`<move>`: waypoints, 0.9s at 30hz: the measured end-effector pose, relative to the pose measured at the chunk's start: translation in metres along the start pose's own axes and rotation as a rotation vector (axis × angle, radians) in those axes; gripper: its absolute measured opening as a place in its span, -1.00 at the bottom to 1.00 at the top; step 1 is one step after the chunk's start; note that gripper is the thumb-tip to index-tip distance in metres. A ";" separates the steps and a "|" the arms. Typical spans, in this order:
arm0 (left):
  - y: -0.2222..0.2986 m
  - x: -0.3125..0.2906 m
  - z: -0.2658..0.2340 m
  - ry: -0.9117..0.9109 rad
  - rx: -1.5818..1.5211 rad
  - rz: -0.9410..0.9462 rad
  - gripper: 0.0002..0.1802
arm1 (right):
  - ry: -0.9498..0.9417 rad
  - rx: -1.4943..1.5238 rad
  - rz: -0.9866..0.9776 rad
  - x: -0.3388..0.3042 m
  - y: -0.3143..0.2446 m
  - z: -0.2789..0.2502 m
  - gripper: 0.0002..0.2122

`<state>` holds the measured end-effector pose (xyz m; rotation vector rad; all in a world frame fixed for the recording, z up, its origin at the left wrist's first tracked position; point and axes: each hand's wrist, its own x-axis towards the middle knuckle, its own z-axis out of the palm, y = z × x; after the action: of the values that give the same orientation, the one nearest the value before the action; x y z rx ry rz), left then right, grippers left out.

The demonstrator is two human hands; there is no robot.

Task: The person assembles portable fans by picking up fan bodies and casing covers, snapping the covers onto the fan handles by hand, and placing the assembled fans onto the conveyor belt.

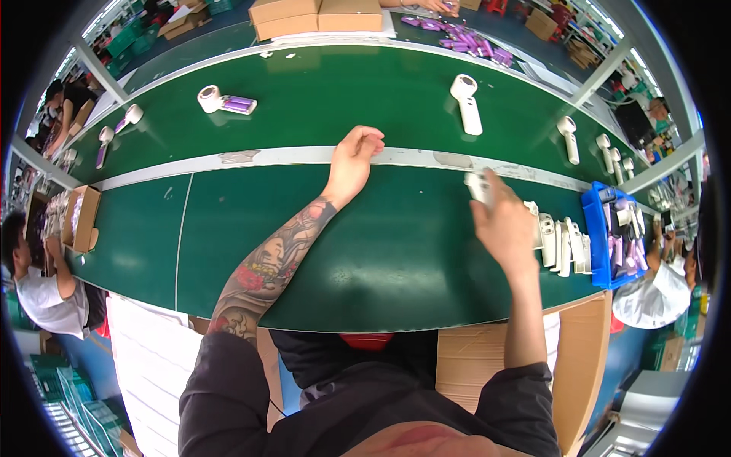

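Observation:
My left hand (355,161) hovers over the pale rail between the bench and the green belt, its fingers curled in together with nothing visible in them. To the right, my right hand (505,227) is closed on a white plastic handle shell (477,187), held over the bench just short of the rail. The hand is slightly blurred and hides part of the shell. Beside it stands a row of white handle shells (564,245). On the belt ahead lie a white handheld fan (467,105) and another fan with a purple battery in its handle (226,101).
A blue bin (598,236) of white and purple parts sits at the bench's right end. More fans (568,139) lie along the belt. Far across are cardboard boxes (349,15) and a pile of purple batteries (472,39). An open carton (85,221) stands left, near a co-worker.

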<state>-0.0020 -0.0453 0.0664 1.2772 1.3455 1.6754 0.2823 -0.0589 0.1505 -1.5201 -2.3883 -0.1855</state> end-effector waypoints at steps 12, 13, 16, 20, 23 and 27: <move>-0.058 0.086 -0.119 0.734 0.891 0.195 -0.43 | 0.223 0.417 -0.471 0.035 -0.102 0.101 -0.55; -0.059 0.094 -0.139 0.755 0.925 0.139 -0.44 | 0.216 0.419 -0.470 0.034 -0.104 0.103 -0.55; -0.060 0.112 -0.178 0.812 1.184 0.026 -0.46 | 0.219 0.413 -0.472 0.041 -0.108 0.104 -0.55; -0.053 0.117 -0.203 0.594 1.338 -0.195 -0.46 | 0.212 0.412 -0.461 0.033 -0.104 0.102 -0.55; -0.048 0.120 -0.210 0.476 1.389 -0.285 -0.45 | 0.194 0.424 -0.456 0.031 -0.105 0.100 -0.54; -0.032 0.119 -0.215 0.345 1.398 -0.320 -0.39 | 0.152 0.459 -0.443 0.031 -0.105 0.095 -0.52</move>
<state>-0.2463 -0.0040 0.0686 1.2623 2.9587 0.5750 0.1574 -0.0517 0.0759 -0.7425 -2.3923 0.1423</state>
